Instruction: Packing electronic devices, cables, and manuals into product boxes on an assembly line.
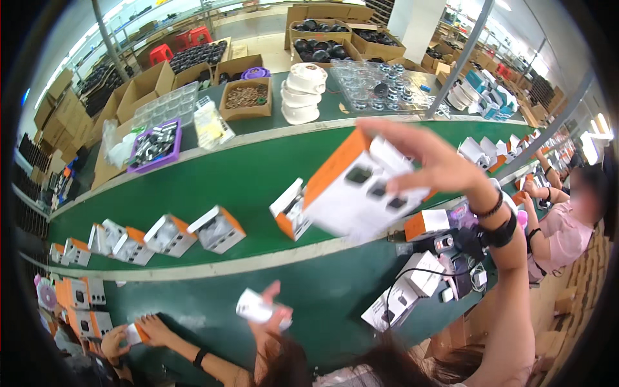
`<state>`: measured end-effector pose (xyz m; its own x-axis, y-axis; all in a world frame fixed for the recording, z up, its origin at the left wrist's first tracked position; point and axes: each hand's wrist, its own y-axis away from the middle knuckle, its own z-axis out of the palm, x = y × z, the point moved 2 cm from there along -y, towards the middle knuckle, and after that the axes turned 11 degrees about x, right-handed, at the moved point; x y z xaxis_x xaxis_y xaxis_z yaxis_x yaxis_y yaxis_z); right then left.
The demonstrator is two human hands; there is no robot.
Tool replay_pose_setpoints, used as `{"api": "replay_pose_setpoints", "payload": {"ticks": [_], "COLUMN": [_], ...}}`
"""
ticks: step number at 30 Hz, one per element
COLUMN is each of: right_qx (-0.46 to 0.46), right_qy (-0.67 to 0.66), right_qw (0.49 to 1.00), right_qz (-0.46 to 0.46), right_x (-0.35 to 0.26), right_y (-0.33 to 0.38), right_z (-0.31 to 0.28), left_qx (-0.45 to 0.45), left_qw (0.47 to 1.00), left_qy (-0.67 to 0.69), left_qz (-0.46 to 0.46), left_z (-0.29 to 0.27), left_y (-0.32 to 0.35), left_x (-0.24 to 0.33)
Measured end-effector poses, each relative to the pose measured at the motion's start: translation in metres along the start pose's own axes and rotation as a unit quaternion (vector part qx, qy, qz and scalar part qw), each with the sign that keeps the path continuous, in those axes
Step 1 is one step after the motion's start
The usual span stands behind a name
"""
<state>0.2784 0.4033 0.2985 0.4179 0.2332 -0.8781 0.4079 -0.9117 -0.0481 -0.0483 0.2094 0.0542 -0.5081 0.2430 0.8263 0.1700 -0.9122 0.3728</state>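
My right hand [419,158] is raised over the conveyor, gripping an orange and white carton [361,187] by its upper side. The carton is tilted, with dark product pictures on its white face. Nearer to me, my left hand [274,316] holds a small white cylinder-shaped item [256,307] above the green table [213,293]; its exact kind is unclear. Just left of the raised carton, an open box [291,209] with whitish contents stands on the green belt [258,168].
Several open cartons [169,235] stand along the belt's left part. A co-worker's hands [138,332] hold a small box at lower left. White boxes [412,284], a black cable and small devices lie on the right. Stacked white housings [303,93] and a purple bin [155,145] stand beyond the belt.
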Motion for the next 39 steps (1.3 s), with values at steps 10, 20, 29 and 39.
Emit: {"api": "replay_pose_setpoints", "payload": {"ticks": [10, 20, 29, 39], "right_qx": [-0.028, 0.058, 0.197, 0.188], "right_qy": [-0.138, 0.034, 0.421, 0.585], "right_qw": [0.99, 0.993, 0.855, 0.789], "right_qz": [0.0, -0.095, -0.229, -0.01], "right_x": [-0.137, -0.162, -0.082, 0.283], "right_y": [0.207, 0.259, 0.081, -0.28], "right_z": [0.277, 0.323, 0.178, -0.046], "left_qx": [-0.06, -0.026, 0.058, 0.201], "left_qw": [0.982, 0.994, 0.997, 0.965], "left_qy": [0.179, 0.104, -0.041, -0.09], "left_qz": [0.016, -0.002, 0.011, -0.144], "left_z": [-0.085, -0.092, -0.045, -0.01], "left_y": [0.198, 0.251, 0.142, -0.067], "left_x": [0.067, 0.065, 0.053, -0.084]}}
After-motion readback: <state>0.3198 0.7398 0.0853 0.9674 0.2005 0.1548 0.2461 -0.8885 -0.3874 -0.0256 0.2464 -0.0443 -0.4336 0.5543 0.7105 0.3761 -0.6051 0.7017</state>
